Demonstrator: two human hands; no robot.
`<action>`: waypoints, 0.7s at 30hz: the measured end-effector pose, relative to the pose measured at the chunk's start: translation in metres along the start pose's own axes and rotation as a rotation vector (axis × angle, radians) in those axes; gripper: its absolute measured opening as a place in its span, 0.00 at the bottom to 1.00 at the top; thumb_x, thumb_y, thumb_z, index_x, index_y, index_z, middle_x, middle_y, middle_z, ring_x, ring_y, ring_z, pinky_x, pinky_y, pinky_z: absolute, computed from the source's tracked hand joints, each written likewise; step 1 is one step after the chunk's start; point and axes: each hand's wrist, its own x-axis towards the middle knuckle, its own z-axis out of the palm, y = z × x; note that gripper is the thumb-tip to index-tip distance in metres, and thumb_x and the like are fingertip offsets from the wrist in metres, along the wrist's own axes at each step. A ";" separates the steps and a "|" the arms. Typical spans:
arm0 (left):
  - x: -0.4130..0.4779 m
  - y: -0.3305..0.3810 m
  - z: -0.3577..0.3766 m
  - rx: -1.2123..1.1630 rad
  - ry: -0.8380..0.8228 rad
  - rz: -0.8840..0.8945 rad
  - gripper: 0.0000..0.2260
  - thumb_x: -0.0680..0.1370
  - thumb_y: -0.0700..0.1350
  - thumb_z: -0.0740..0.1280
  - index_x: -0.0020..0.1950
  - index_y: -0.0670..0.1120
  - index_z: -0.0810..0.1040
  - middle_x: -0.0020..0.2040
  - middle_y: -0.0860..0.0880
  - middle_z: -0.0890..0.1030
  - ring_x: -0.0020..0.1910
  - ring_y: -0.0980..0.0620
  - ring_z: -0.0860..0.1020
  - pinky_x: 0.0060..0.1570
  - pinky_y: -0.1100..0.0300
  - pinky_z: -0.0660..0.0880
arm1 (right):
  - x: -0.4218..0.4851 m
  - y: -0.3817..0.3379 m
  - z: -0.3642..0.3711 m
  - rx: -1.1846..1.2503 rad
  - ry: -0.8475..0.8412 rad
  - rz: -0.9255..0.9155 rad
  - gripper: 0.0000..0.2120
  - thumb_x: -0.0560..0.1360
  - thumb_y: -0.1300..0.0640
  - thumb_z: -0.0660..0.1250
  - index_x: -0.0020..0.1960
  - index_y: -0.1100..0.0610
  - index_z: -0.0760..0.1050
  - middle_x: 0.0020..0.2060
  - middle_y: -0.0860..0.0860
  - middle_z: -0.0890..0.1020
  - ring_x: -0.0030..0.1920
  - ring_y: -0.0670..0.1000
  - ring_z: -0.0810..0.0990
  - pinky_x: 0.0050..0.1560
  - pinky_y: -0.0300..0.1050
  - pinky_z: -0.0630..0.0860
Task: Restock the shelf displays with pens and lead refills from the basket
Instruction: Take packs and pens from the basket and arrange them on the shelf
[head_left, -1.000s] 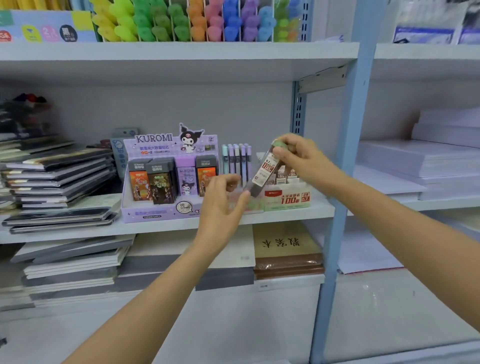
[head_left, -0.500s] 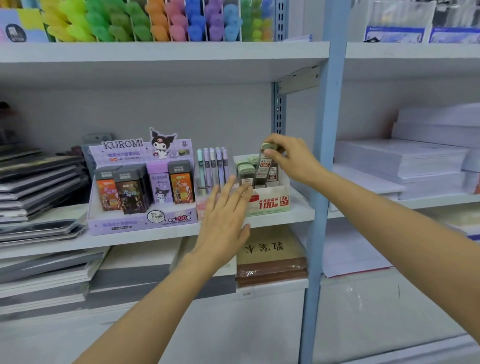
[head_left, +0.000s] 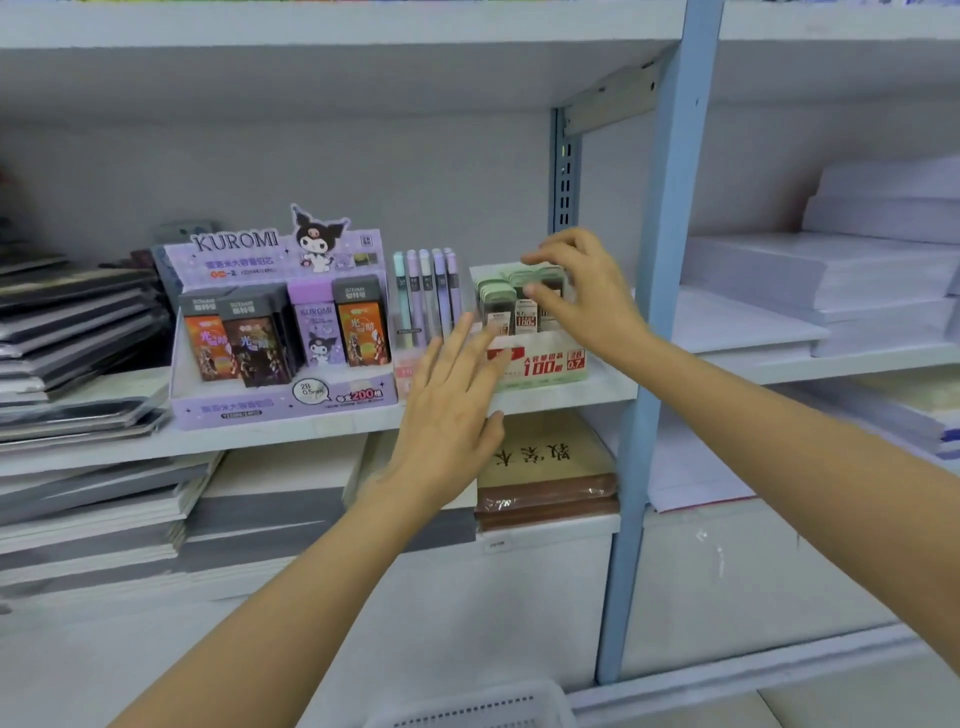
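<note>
Left hand (head_left: 447, 395), grip released and fingers flat, sat just in front of the refill box (head_left: 540, 358). Lead refill case (head_left: 525, 314) had gone from above the box down into its row. Right hand (head_left: 587, 296) sat over the cap, couldn't tell whether that grip had let go; likely one more unit stocked.

Open room lies under the upper shelf (head_left: 311, 47), above the Kuromi display (head_left: 280, 332), the pens (head_left: 426, 291) and the lead refill box (head_left: 545, 364), which stand close side by side. The blue post (head_left: 670, 260) stands just right of this box. The left hand (head_left: 447, 415) blocks the front of the pens.
</note>
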 end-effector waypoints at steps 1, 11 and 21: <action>-0.008 0.001 0.003 -0.049 0.058 0.000 0.21 0.74 0.40 0.68 0.67 0.43 0.73 0.72 0.44 0.68 0.75 0.43 0.60 0.72 0.46 0.58 | -0.013 -0.004 -0.003 0.020 0.042 -0.057 0.09 0.77 0.57 0.68 0.55 0.59 0.79 0.51 0.53 0.76 0.51 0.46 0.73 0.51 0.34 0.67; -0.190 0.040 0.148 -0.547 -0.484 -0.425 0.06 0.78 0.41 0.63 0.53 0.48 0.77 0.46 0.52 0.78 0.44 0.52 0.76 0.44 0.59 0.71 | -0.250 0.041 0.093 0.116 -0.731 0.145 0.08 0.79 0.52 0.64 0.53 0.54 0.77 0.46 0.48 0.80 0.41 0.47 0.78 0.43 0.49 0.76; -0.351 0.097 0.263 -0.699 -1.166 -0.788 0.05 0.78 0.44 0.64 0.50 0.44 0.70 0.44 0.48 0.72 0.45 0.46 0.73 0.37 0.59 0.62 | -0.483 0.092 0.190 0.184 -1.172 0.797 0.36 0.81 0.45 0.57 0.78 0.49 0.37 0.78 0.51 0.38 0.77 0.54 0.52 0.73 0.49 0.56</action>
